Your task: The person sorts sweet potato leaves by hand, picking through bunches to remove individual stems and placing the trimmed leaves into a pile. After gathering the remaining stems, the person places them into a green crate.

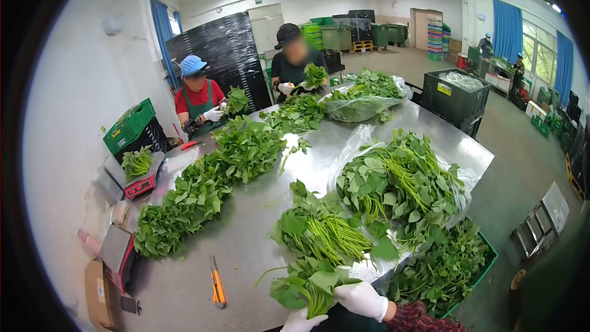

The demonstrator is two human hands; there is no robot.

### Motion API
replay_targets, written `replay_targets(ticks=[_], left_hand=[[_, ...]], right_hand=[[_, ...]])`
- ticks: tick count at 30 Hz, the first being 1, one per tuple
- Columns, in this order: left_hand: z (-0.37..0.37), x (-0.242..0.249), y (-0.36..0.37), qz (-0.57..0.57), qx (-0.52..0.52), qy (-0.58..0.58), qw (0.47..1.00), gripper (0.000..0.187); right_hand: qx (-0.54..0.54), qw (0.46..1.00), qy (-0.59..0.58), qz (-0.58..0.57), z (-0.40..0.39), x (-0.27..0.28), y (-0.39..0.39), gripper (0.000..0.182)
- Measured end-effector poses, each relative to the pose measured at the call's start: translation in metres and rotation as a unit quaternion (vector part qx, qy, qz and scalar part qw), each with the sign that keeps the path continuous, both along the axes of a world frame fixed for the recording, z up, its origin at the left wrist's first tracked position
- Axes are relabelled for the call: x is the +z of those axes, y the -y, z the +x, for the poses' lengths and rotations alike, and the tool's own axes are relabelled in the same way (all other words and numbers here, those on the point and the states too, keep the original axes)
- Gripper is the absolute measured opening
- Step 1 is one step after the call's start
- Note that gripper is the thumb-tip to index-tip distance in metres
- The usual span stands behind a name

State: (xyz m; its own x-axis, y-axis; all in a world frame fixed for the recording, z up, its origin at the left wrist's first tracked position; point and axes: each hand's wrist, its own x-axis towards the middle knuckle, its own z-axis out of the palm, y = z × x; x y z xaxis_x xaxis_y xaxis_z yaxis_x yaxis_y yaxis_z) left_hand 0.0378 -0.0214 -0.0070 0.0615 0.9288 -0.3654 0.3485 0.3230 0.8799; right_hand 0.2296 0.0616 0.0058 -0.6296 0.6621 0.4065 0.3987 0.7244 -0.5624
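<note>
At the table's near edge, my white-gloved left hand [303,321] is closed round the lower stems of a small bunch of leafy greens [305,288]. My right hand [361,300], also in a white glove, grips the right side of the same bunch by its leaves; its fingertips are partly hidden. Just beyond lies a loose pile of greens [329,233] with long green stems. Behind it, a larger heap of greens [399,178] spills from a clear plastic bag [353,147]. A green crate [491,258] full of leaves stands below the table at the right.
On the metal table [258,258] lies an orange box cutter [217,286]. A long row of bundled greens [184,209] runs along the left. Red scales [120,258] stand at the left edge. Two people [200,95] across the table hold greens. A dark bin [455,98] stands at the far right.
</note>
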Motion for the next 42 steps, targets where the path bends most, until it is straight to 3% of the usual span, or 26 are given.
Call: replay_targets(ticks=[2, 4, 6, 8, 10, 11, 12, 14, 16, 18, 20, 24, 26, 29, 33, 36, 38, 40, 42], left_hand=[[0.001, -0.006, -0.001, -0.016, 0.017, 0.031, 0.999, 0.031], [0.000, -0.012, -0.001, 0.029, 0.017, 0.013, 0.999, 0.025], [-0.006, -0.004, -0.001, -0.006, 0.054, 0.038, 0.998, 0.022], [-0.015, 0.012, -0.003, -0.032, 0.133, 0.105, 0.985, 0.018], [-0.036, 0.010, -0.007, -0.017, 0.218, 0.144, 0.965, 0.018], [-0.050, 0.004, -0.011, 0.027, 0.241, 0.175, 0.954, 0.017], [-0.066, -0.002, -0.016, 0.070, 0.263, 0.205, 0.940, 0.017], [-0.094, -0.004, -0.027, 0.101, 0.306, 0.234, 0.917, 0.017], [-0.124, -0.012, -0.034, 0.110, 0.357, 0.276, 0.886, 0.024], [-0.161, -0.035, -0.038, 0.115, 0.418, 0.257, 0.864, 0.030], [-0.203, -0.059, -0.038, 0.100, 0.458, 0.242, 0.849, 0.036], [-0.242, -0.065, -0.032, 0.141, 0.517, 0.235, 0.811, 0.039], [-0.238, -0.052, -0.025, 0.151, 0.532, 0.232, 0.800, 0.035], [-0.207, -0.028, -0.012, 0.182, 0.508, 0.252, 0.803, 0.023], [-0.148, -0.012, -0.002, 0.243, 0.465, 0.275, 0.806, 0.022], [-0.120, -0.013, 0.001, 0.222, 0.434, 0.302, 0.819, 0.021], [-0.106, -0.014, 0.001, 0.211, 0.438, 0.316, 0.815, 0.020], [-0.094, -0.008, 0.001, 0.191, 0.384, 0.321, 0.844, 0.017], [-0.087, -0.002, 0.001, 0.196, 0.379, 0.323, 0.845, 0.016]], right_hand=[[-0.040, 0.999, 0.022, 0.022, 0.000, 0.011, 0.009, 0.014], [-0.236, 0.966, -0.037, 0.096, 0.008, 0.023, 0.006, 0.006], [-0.324, 0.922, -0.211, 0.017, 0.030, 0.028, -0.013, 0.016], [-0.395, 0.887, -0.200, 0.134, 0.057, 0.042, -0.036, 0.027], [-0.508, 0.854, -0.110, -0.005, 0.072, 0.051, -0.034, 0.029], [-0.532, 0.845, -0.050, 0.013, 0.079, 0.039, -0.036, 0.027], [-0.531, 0.846, -0.051, 0.016, 0.087, 0.025, -0.037, 0.027], [-0.498, 0.853, 0.066, -0.140, 0.097, 0.001, -0.035, 0.023], [-0.498, 0.862, 0.056, -0.081, 0.088, -0.008, -0.029, 0.015], [-0.449, 0.890, -0.057, 0.051, 0.077, -0.021, -0.029, 0.010], [-0.426, 0.903, -0.054, -0.026, 0.062, -0.017, -0.026, 0.010], [-0.326, 0.942, 0.023, -0.072, 0.034, -0.021, -0.027, 0.022], [-0.290, 0.957, 0.010, -0.012, 0.018, -0.043, -0.038, 0.026], [-0.278, 0.959, 0.049, -0.017, -0.004, -0.048, -0.052, 0.024], [-0.261, 0.963, 0.069, -0.005, -0.027, -0.058, -0.064, 0.030], [-0.268, 0.958, 0.106, 0.004, -0.040, -0.058, -0.064, 0.034], [-0.278, 0.949, 0.145, -0.039, -0.045, -0.061, -0.066, 0.038], [-0.274, 0.950, 0.136, -0.066, -0.043, -0.065, -0.073, 0.036], [-0.211, 0.960, 0.134, -0.127, -0.039, -0.056, -0.085, 0.031]])
